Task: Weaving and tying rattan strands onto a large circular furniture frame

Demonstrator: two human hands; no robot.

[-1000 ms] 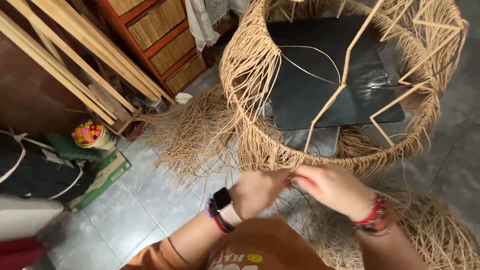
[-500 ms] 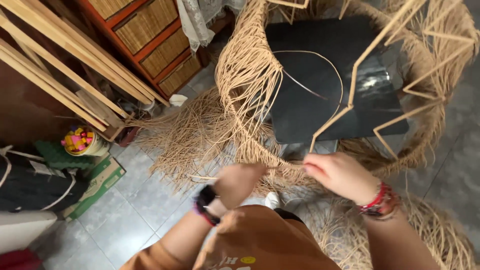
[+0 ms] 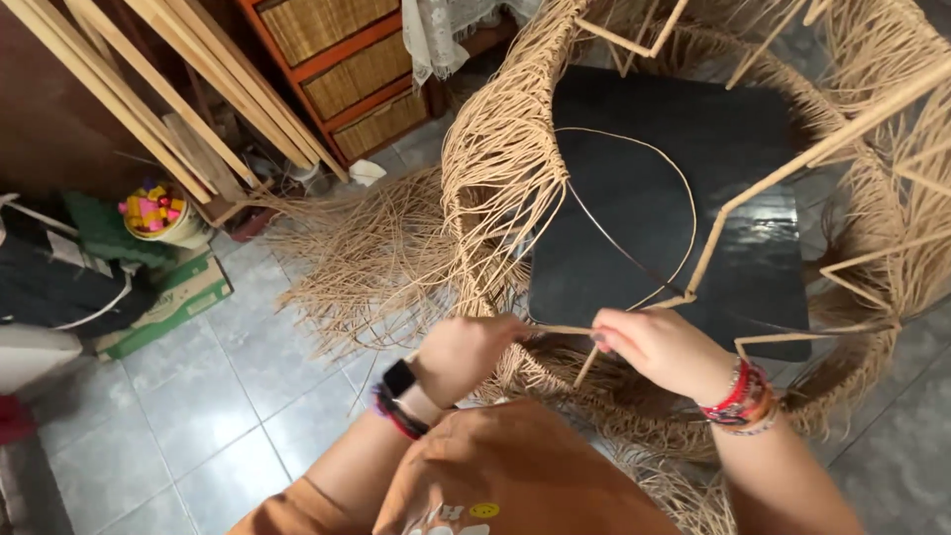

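Where loose strands [image 3: 367, 263] crowd: wicker frame [image 3: 515, 168].

A cardboard box, a small tub and a wrist screen are seen

A flat green and brown cardboard box [image 3: 168, 302] is laid on the tiled floor at the left, with white print on its side. Just behind it, a round pale tub [image 3: 158, 213] filled with pink and yellow pieces is set. A small black square screen [image 3: 398, 377], unlit, is worn on the left wrist.
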